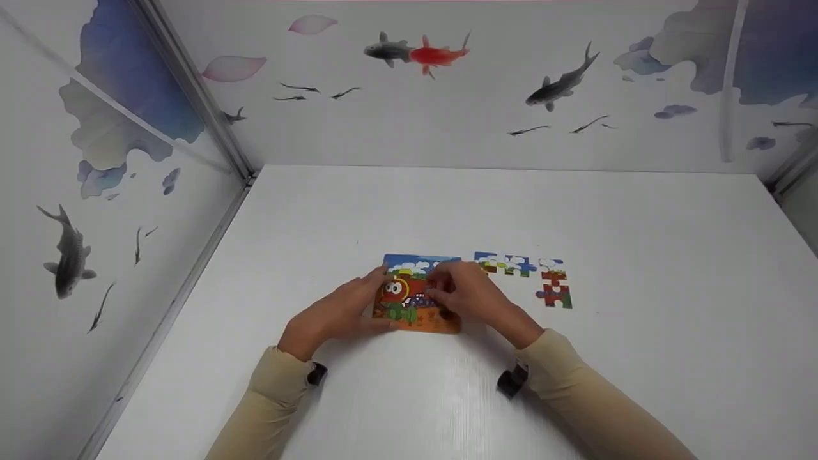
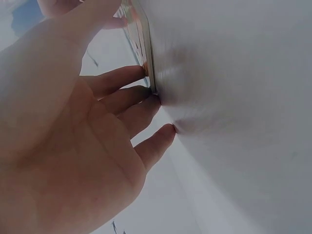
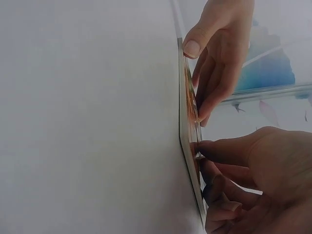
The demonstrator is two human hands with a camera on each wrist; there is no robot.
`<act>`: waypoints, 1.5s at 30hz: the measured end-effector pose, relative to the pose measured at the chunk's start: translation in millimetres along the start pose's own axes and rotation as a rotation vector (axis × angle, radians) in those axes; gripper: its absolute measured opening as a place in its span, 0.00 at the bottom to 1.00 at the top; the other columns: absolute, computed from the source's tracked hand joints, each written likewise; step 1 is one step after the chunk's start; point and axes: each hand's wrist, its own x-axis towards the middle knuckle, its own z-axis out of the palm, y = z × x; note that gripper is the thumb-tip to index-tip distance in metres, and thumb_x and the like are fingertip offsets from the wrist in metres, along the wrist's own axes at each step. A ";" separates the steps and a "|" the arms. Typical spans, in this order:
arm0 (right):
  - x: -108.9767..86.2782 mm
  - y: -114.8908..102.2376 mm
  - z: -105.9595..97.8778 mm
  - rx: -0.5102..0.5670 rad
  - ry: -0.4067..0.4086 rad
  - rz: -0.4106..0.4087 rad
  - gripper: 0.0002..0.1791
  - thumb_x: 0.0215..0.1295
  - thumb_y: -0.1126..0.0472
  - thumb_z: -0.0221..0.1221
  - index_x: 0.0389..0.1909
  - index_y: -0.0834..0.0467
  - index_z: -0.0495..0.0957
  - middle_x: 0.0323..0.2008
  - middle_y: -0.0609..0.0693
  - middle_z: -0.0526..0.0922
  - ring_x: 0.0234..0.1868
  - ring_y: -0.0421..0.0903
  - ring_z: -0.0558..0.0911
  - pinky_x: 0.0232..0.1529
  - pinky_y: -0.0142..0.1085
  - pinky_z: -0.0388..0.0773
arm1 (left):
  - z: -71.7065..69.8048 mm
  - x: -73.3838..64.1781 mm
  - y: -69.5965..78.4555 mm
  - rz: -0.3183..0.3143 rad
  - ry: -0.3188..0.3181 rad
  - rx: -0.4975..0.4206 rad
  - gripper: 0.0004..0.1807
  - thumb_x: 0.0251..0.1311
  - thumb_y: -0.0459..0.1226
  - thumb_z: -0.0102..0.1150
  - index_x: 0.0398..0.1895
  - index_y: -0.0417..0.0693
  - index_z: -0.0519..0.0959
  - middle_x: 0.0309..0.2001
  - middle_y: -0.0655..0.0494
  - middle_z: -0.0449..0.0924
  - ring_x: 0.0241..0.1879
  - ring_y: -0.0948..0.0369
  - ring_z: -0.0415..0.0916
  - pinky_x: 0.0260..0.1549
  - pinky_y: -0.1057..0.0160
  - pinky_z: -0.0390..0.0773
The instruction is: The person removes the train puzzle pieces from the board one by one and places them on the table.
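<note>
A colourful jigsaw puzzle board [image 1: 409, 323], with a cartoon character, clouds and an orange lower border, lies flat on the white table. My left hand [image 1: 339, 312] rests at the board's left side. Its thumb touches the near edge, and its fairly straight fingers touch the left edge in the left wrist view. Over the board's right part, my right hand [image 1: 471, 292] pinches a small puzzle piece [image 3: 198, 156] between thumb and fingers, low against the board's surface. That piece is mostly hidden by the fingers, so its picture cannot be made out.
Loose puzzle pieces lie right of the board: a joined-looking blue and green pair [image 1: 519, 266], a white and red piece [image 1: 553, 275] and a red and green piece [image 1: 557, 296]. White walls [image 1: 447, 121] printed with fish bound the white table [image 1: 671, 306] at the back and left.
</note>
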 end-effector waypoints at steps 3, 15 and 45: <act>0.0 -0.3 0.8 0.019 0.012 0.018 0.15 0.74 0.59 0.70 0.58 0.57 0.88 0.33 0.47 0.85 0.33 0.42 0.80 0.36 0.33 0.80 | -0.2 -0.4 -0.2 0.021 0.003 0.004 0.58 0.69 0.53 0.73 0.89 0.43 0.47 0.86 0.47 0.59 0.80 0.47 0.66 0.80 0.43 0.68; 2.2 0.8 3.0 0.069 0.010 0.051 0.09 0.75 0.59 0.69 0.52 0.55 0.88 0.37 0.47 0.85 0.36 0.44 0.81 0.40 0.35 0.82 | 0.4 -1.0 -1.4 0.025 0.012 -0.007 0.59 0.68 0.53 0.74 0.90 0.43 0.47 0.86 0.47 0.59 0.81 0.48 0.64 0.81 0.43 0.66; -1.6 -9.5 3.0 0.017 0.025 0.044 0.20 0.70 0.59 0.74 0.59 0.62 0.86 0.46 0.54 0.84 0.44 0.47 0.79 0.48 0.42 0.83 | 0.5 0.3 -2.3 0.055 0.023 -0.028 0.58 0.68 0.51 0.75 0.89 0.46 0.49 0.83 0.49 0.64 0.78 0.50 0.69 0.80 0.44 0.69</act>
